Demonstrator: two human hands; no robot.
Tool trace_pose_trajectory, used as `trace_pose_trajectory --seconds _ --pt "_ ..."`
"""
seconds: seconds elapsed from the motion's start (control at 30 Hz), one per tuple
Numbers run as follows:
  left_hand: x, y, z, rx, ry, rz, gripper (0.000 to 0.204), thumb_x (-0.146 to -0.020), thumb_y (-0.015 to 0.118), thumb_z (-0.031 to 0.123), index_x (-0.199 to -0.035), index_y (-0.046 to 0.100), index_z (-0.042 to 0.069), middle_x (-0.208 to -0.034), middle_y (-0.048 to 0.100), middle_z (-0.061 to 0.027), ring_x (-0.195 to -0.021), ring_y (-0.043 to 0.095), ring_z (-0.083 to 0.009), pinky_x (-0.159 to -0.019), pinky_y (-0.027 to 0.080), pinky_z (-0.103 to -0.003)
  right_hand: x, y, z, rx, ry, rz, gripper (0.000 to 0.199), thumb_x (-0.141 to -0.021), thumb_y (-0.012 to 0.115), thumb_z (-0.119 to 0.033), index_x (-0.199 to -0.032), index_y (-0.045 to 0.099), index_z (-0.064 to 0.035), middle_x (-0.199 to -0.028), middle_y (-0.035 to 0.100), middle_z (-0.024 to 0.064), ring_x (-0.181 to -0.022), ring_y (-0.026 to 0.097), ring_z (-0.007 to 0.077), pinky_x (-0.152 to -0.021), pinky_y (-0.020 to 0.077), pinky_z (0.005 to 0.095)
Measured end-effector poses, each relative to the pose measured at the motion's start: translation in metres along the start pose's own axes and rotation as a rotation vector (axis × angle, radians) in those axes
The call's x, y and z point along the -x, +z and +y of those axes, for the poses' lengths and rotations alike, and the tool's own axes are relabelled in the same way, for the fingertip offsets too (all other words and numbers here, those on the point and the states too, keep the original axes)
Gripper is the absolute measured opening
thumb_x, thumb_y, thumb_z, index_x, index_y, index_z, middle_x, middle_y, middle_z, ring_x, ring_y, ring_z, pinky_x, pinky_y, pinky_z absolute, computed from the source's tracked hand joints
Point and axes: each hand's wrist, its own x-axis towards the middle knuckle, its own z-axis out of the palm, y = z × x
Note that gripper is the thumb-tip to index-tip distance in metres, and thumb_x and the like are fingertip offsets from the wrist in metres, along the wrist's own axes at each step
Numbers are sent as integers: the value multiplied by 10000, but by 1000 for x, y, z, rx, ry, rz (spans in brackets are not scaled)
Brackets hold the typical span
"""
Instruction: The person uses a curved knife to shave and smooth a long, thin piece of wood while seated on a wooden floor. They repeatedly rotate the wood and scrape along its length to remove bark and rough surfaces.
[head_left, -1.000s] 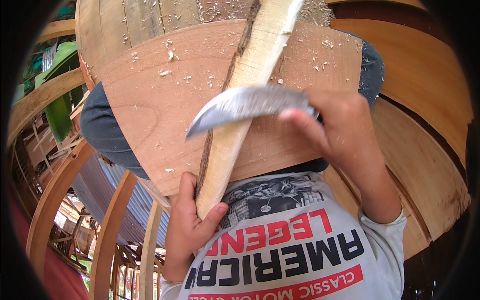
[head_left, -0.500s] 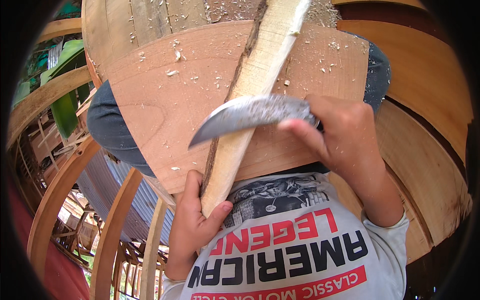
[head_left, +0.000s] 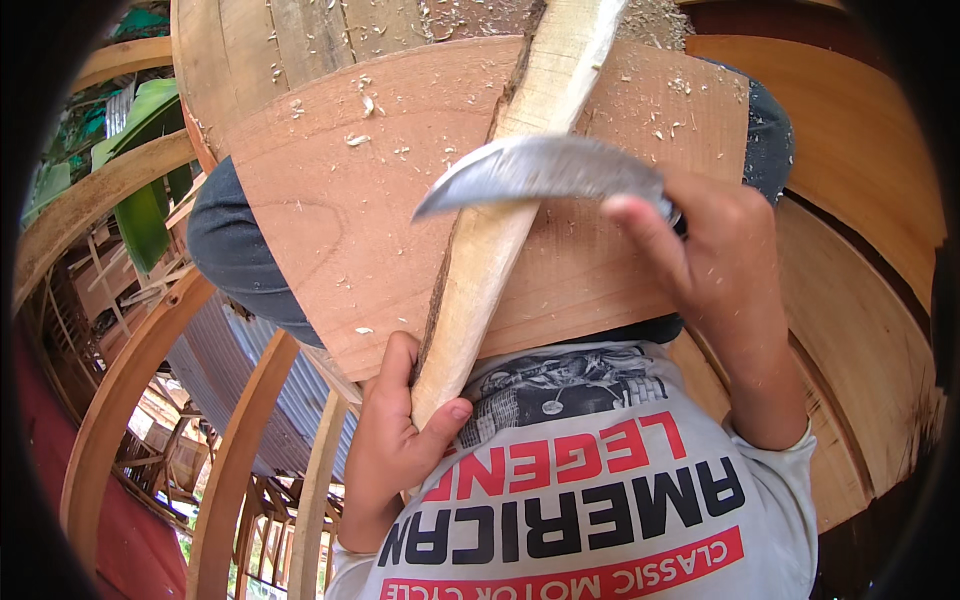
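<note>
A long strip of pale wood (head_left: 483, 262), with dark bark along its left edge, slants from near my waist up past the far edge of a board. My left hand (head_left: 405, 415) is closed round its near end. In my right hand (head_left: 715, 240) is a knife (head_left: 545, 172) with a wide, curved blade; my fingers hide its handle. The blade lies across the middle of the strip, its tip pointing left, and is slightly blurred. Beneath the strip, the flat reddish-brown board (head_left: 330, 270) rests across my lap.
Wood shavings (head_left: 357, 140) are scattered over the board and the planks (head_left: 310, 35) beyond it. My knees in dark trousers stick out at both sides. Curved-looking wooden rails (head_left: 235, 440) and a green leaf (head_left: 142, 225) are on the left; broad planks (head_left: 830, 300) lie on the right.
The knife and my right hand have moved away from me along the strip, up and slightly right in view. My left hand keeps its hold on the near end.
</note>
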Motion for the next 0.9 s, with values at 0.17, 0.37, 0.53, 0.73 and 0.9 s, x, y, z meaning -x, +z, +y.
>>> trace_pose_trajectory --seconds 0.17,0.37,0.53,0.73,0.9 --pt "3 3 -5 10 1 32 489 -832 668 426 -929 414 19 -684 459 -57 -639 430 -120 -564 382 -270 -9 1 9 26 15 -32 520 -782 681 -513 -592 566 -42 -511 531 134 -460 554 318 -427 421 368" --pt "2 -2 -14 17 19 10 500 -836 656 446 -933 420 16 -714 474 -68 -679 448 -123 -599 390 -268 3 6 -4 -60 4 -39 455 -819 674 -442 -666 589 -22 -545 529 151 -477 543 313 -456 414 364" --pt "5 2 4 41 -89 34 483 -841 656 432 -929 425 19 -680 495 -60 -651 490 -119 -587 397 -255 6 6 -12 -33 -68 -56 424 -848 660 -408 -706 596 -13 -562 527 155 -484 537 306 -467 406 358" --pt "1 3 -4 -66 47 65 462 -841 663 407 -934 423 23 -657 491 -49 -606 479 -114 -563 396 -255 -11 4 6 -42 36 -62 468 -841 635 -472 -733 657 -17 -537 559 156 -467 579 297 -447 436 364" --pt "4 0 -12 -38 38 34 452 -843 668 394 -925 416 27 -656 487 -50 -602 466 -113 -564 392 -256 5 6 -5 -39 -44 -62 470 -861 619 -457 -716 649 -12 -554 558 175 -483 576 313 -454 431 380"
